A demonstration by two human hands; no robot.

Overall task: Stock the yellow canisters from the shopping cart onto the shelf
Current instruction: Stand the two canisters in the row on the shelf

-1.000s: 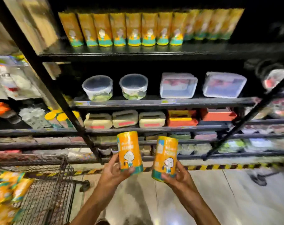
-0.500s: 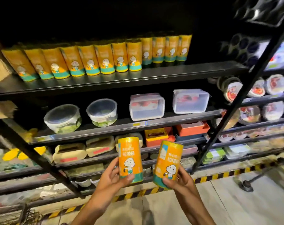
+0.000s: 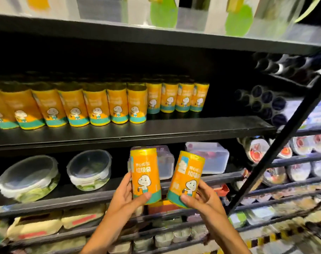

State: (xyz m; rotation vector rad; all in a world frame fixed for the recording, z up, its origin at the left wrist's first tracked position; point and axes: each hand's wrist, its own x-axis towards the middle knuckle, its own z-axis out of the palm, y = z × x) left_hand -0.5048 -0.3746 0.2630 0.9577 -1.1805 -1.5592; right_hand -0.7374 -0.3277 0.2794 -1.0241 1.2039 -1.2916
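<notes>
Each hand, left hand (image 3: 125, 197) and right hand (image 3: 201, 197), now grips its yellow canister (image 3: 145, 176) (image 3: 185, 178) higher, fingers curled round it, nearer the shelf (image 3: 192, 126) above.

Two hands are up, the left hand (image 3: 125, 197) and the right hand (image 3: 204, 197), each holding one yellow canister (image 3: 145, 176) (image 3: 185, 178): two held. At ten o'clock, the row of canisters (image 3: 101, 105) on the black shelf (image 3: 201, 126) counts about eleven in front, with more dim behind. At eight o'clock stand two round lidded containers (image 3: 30, 177) (image 3: 90, 169). Two rectangular clear boxes (image 3: 210, 156) (image 3: 166, 163) sit near centre.
</notes>
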